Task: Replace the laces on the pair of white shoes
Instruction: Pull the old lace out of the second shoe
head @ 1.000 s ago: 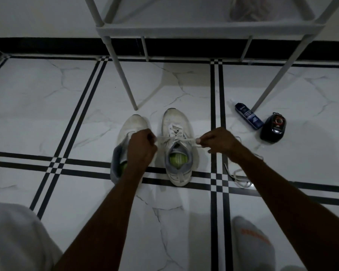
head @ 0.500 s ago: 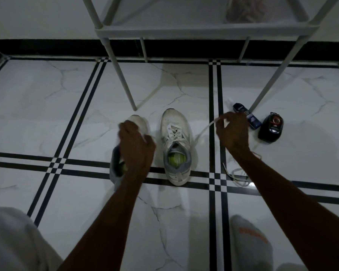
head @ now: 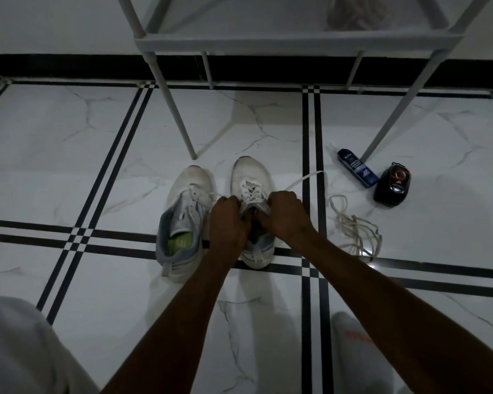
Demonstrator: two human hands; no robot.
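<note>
Right shoe (head: 249, 177) white, scuffed, half-laced, hands gripping tongue

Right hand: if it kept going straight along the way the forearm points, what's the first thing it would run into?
The right hand points up-left over the right shoe, so it would likely meet that shoe's laced front first, meeting the left hand only if it veers further left. Height above the shoe is unclear.

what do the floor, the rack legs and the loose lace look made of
Floor: likely glossy marble-look tile, grey veins, black inlay lines. Rack legs: probably painted metal tube, matte pale grey. Loose lace: flat woven fabric, limp and tangled.
</note>
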